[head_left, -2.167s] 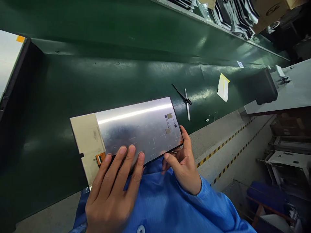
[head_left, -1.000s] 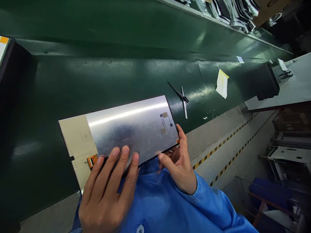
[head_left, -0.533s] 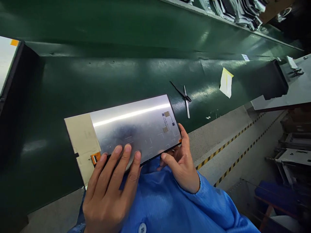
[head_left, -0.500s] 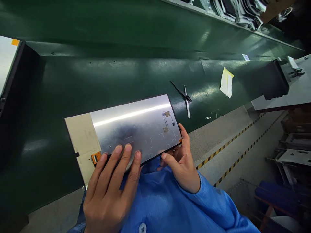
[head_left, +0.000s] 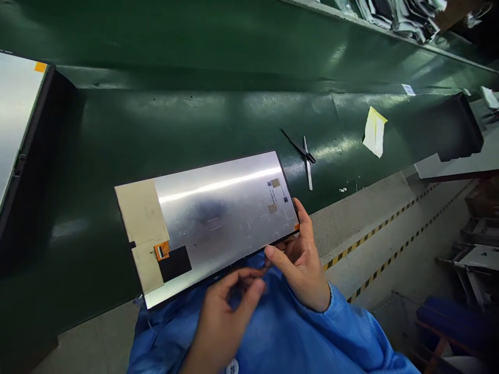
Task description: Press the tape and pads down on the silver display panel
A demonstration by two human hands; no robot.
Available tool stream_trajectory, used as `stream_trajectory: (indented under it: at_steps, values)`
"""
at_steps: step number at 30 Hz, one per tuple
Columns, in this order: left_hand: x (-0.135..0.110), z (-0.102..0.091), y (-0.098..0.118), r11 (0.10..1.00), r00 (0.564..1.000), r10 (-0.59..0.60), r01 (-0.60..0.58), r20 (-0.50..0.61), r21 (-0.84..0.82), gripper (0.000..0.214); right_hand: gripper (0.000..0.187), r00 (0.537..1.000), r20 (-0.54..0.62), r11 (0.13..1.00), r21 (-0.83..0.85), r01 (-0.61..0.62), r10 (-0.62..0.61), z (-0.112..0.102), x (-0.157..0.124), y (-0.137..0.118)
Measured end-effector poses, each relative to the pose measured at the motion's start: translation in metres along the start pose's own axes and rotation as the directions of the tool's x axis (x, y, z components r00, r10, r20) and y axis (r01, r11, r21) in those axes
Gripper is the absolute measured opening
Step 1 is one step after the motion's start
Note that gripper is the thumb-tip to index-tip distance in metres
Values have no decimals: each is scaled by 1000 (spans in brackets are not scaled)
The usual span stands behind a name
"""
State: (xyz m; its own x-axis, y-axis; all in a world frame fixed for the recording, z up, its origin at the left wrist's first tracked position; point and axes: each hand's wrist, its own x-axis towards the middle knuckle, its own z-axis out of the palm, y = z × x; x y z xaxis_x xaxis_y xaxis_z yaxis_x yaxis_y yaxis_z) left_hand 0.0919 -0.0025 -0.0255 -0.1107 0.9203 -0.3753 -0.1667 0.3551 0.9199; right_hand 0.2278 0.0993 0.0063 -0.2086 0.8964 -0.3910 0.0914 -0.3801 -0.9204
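Observation:
A display panel (head_left: 218,208) lies face down and slanted in front of me, its silvery back showing. My right hand (head_left: 307,272) grips its near right corner, thumb at the near edge and a finger along the right side. Just below the near edge, my left hand (head_left: 224,311) is curled, with thumb and index fingertips close together beside the right fingers. Whatever it pinches, if anything, is blurred. On the panel's left part are a beige strip (head_left: 136,208), an orange flex connector (head_left: 161,251) and a black square patch (head_left: 175,264) beside the connector.
On the green bench (head_left: 195,124), black tweezers (head_left: 298,145) lie across silver tweezers (head_left: 308,166). Farther right are a white-yellow paper piece (head_left: 375,132) and a black tray (head_left: 462,127). Another panel (head_left: 17,109) stands at far left. Striped floor tape (head_left: 374,228) runs beyond the bench edge.
My left hand has lifted off the panel's back and moved right to the right fingers, uncovering the black patch. My right hand keeps its grip on the corner. The view has shifted slightly.

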Motion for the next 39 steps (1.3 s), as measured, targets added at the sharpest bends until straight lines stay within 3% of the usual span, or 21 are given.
stream_trajectory:
  at_steps: [1,3,10,17,29,39]
  values:
    - [5,5,-1,981,990,-139,135,-15,-137,30,100,1000,-5,1000,-3,15,-15,0,-1,0]
    - [12,12,-3,919,961,-272,242,-54,-312,39,98,999,-9,999,-14,32,-32,0,-3,1]
    - [11,19,-4,823,872,-429,270,-236,-500,41,95,999,-30,999,-33,33,-34,2,-13,6]
    - [10,28,5,783,823,-485,258,-295,-566,37,97,998,-51,999,-20,32,-33,6,-14,8]
    - [14,37,13,836,817,-431,202,-383,-510,34,99,998,-60,998,55,15,-11,7,-14,15]
    - [17,45,18,844,776,-432,169,-459,-509,39,97,997,-60,998,53,42,-38,5,-14,19]
